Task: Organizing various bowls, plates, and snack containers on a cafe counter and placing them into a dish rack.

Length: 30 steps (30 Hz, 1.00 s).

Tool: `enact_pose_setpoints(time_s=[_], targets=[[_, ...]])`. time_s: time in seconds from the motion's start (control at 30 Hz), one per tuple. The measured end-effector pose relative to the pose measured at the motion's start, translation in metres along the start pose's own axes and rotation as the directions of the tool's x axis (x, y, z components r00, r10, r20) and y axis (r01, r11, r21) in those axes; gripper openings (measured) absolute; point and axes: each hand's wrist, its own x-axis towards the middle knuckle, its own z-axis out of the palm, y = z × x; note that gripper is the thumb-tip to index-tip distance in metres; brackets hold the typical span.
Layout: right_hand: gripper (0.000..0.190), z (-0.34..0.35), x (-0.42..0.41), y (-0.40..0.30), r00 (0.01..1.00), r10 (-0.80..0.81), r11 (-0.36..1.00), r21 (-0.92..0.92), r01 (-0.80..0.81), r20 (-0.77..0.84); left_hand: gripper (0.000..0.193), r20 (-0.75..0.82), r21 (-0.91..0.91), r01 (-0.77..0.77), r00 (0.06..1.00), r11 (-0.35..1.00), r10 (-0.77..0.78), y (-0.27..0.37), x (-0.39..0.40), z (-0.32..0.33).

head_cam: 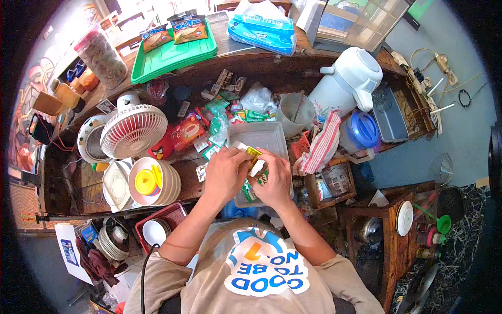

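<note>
My left hand (226, 172) and my right hand (273, 179) meet over a clear plastic container (257, 133). Between their fingertips they grip a small yellow and white packet (254, 152), partly covered by the fingers. Whether it is torn cannot be told. Under the hands, green sachets (248, 191) lie in the container. Beyond my left hand, loose green sachets (218, 105) and a red drink-mix pack (188, 131) are spread on the wooden table (188, 165). A grey plastic jug (295, 114) with a stick-like handle inside stands just past the container.
At left stand a white fan (134, 127) and stacked bowls (172, 184) with yellow plastic pieces. To the right are a large thermos pot (333, 88), a striped cloth (323, 141), a blue-lidded pitcher (362, 131) and a wooden drawer (331, 200). A green tray (172, 64) rests on the raised back ledge.
</note>
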Motion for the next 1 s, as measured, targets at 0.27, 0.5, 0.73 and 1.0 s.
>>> enact_pose_setpoints(time_s=[0.27,0.5,0.73,1.0], targets=[[0.063,-0.009,-0.003,0.042,0.937,0.282,0.955,0.149,-0.256,-0.203,0.024,-0.131,-0.289,0.262,0.942,0.921,-0.310,-0.051,0.000,0.015],[0.066,0.003,-0.014,0.059,0.968,0.244,0.953,0.197,-0.229,-0.053,0.057,0.263,-0.271,0.441,0.889,0.856,-0.375,-0.102,-0.028,0.091],[0.067,0.004,-0.025,0.067,0.954,0.298,0.946,0.128,-0.298,0.018,0.038,0.137,-0.227,0.526,0.850,0.820,-0.508,-0.135,0.007,0.065],[0.076,0.007,-0.018,0.070,0.972,0.233,0.933,0.280,-0.224,0.000,0.031,0.071,-0.387,0.341,0.937,0.857,-0.341,-0.079,0.032,0.043]])
